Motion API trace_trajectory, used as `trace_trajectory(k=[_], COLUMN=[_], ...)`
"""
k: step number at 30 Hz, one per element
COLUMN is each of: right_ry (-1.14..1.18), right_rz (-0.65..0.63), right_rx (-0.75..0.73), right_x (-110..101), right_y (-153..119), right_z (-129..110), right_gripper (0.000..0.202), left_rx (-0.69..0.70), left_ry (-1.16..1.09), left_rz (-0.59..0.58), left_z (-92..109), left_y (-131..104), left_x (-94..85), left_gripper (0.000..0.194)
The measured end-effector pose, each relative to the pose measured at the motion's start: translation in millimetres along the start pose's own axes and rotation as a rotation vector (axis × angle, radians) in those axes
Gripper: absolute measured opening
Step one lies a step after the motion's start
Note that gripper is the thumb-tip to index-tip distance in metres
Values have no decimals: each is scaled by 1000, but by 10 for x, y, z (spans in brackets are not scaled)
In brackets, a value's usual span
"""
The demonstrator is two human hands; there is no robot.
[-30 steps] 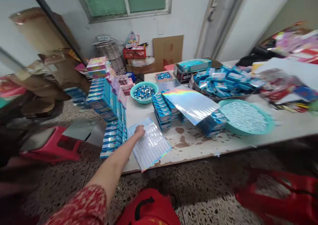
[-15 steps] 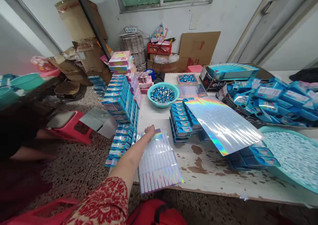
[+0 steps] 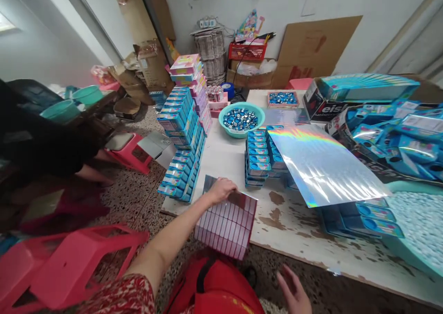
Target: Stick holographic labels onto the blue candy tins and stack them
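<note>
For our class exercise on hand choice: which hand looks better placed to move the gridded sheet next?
Probably the left hand: it grips the gridded sheet near its far edge. The right hand is open, apart from the sheet, by the table's near edge.

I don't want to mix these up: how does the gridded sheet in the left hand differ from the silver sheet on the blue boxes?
The gridded sheet is divided into pale rectangles by dark reddish lines; the silver sheet shows no such grid, only glare and rainbow tints. The left hand grips the gridded sheet, while the silver sheet lies across blue boxes. Both are thin sheets.
</note>
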State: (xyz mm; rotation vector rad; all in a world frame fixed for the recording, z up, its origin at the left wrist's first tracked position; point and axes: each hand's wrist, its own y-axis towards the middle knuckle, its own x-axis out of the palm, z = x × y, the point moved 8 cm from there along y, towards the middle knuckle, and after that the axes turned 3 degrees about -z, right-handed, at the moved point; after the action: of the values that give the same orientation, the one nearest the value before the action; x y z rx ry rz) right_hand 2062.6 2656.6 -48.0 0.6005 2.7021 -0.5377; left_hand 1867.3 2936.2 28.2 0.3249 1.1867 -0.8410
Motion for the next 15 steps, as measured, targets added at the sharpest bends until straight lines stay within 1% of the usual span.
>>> trace_trajectory(k=[1,2,4,5,7,9,10,12,15], right_ry=[5,4,-17,-32,-50,-52,-54,-66,-96], right_rz=[-11,-18,-30,-51,-148,-269,-323,-399,-463], right_rx=[-38,-103,-297,-388,-503,-537,-540,-546,-562], right_x=[33,58,98,128,234,368,435,560,749], right_y=[118,231,406,460,515,507,483,414,321], right_z=[-112,-274,-691,-889,-1166,-1268,-1271,-1234,-1163], right_gripper=[55,62,69,67,50,36,34,34,35], left_rx=[69,122,169,175,153,97,61,-8,-97], left_ry=[69,129,194,206,205,190,180,148,70], left_rz=[16,26,23,16,-2,-14,-18,-22,-9], left_z=[234,453,819,963,1156,1226,1221,1158,983], left_y=[-78,-161,-329,-413,-579,-744,-827,-990,-1199], left_x=[-1,7,46,74,139,208,241,301,355], left_gripper=[23,24,24,23,21,20,20,21,25])
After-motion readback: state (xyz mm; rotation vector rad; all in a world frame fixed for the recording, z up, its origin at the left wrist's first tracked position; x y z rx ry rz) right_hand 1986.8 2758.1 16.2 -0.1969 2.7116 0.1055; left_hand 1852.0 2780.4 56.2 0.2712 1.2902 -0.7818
